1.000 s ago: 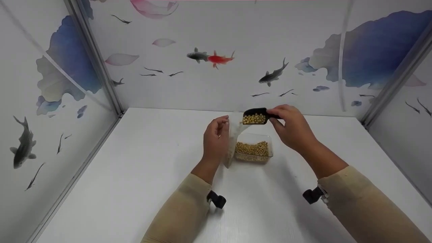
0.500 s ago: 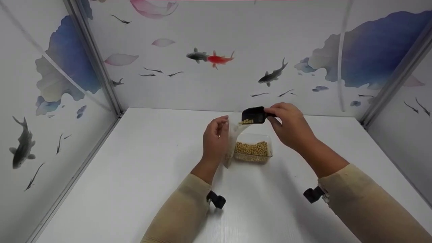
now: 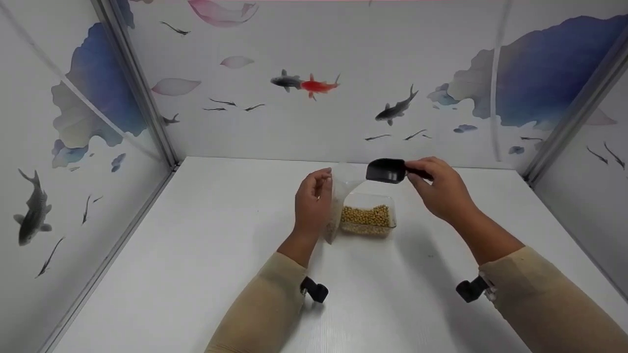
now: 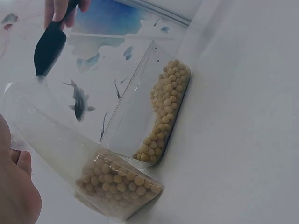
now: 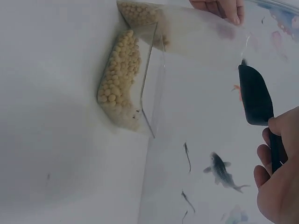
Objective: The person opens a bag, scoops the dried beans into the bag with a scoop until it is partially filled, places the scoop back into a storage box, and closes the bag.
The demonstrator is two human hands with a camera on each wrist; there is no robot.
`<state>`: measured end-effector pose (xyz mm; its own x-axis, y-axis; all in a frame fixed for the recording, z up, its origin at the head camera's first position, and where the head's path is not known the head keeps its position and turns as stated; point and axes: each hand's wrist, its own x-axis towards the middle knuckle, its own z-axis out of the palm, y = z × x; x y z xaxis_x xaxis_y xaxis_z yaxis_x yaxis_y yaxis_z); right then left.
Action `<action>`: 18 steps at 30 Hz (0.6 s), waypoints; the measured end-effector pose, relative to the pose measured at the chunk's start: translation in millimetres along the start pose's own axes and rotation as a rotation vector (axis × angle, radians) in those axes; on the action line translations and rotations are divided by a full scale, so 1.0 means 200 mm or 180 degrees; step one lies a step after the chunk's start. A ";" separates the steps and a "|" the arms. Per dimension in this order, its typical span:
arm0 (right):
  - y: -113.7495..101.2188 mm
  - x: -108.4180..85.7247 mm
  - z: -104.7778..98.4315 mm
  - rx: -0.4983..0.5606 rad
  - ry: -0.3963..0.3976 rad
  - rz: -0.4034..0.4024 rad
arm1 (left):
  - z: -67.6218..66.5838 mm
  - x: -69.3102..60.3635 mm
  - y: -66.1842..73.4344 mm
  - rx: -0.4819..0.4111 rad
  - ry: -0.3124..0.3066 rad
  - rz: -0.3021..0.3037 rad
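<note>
Head view: the black scoop (image 3: pixel 385 170) is extending lengthwise left to right, its mouth pointing left toward the opening of the clear plastic bag (image 3: pixel 338 200). Its handle is sitting between the fingers of the right hand (image 3: pixel 441 190), which are pinching it narrowly. The left hand (image 3: pixel 313 201) is gripping the bag near its top, beside the clear container (image 3: pixel 369 199) of soybeans (image 3: pixel 364 215) on the table (image 3: pixel 196 245).

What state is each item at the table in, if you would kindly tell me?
Clear container: open, partly filled with yellow beans, standing on the table.
Clear bag: mouth open, partly filled with yellow beans, held by the left hand.
Black scoop: empty, held by the right hand.
</note>
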<state>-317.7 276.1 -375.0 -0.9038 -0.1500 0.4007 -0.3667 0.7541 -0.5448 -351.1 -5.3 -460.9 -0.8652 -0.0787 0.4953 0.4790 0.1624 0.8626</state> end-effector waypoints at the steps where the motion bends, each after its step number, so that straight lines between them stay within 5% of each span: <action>1: 0.02 -0.01 0.00 0.0025 -0.0042 0.0094 | 0.00 0.00 0.00 -0.0004 0.0000 -0.0001; 6: 0.10 -0.06 0.02 -0.0043 -0.0339 0.0351 | 0.00 0.00 -0.01 -0.0018 0.0011 0.0012; 18: 0.16 -0.15 0.15 -0.0080 -0.0794 0.0447 | 0.00 0.00 0.00 0.0000 0.0005 0.0002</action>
<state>-309.6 286.1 -425.8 -0.9728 -0.1933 0.1273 -0.2313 0.7938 -0.5625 -350.7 -5.2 -461.3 -0.8646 -0.0801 0.4961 0.4797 0.1623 0.8623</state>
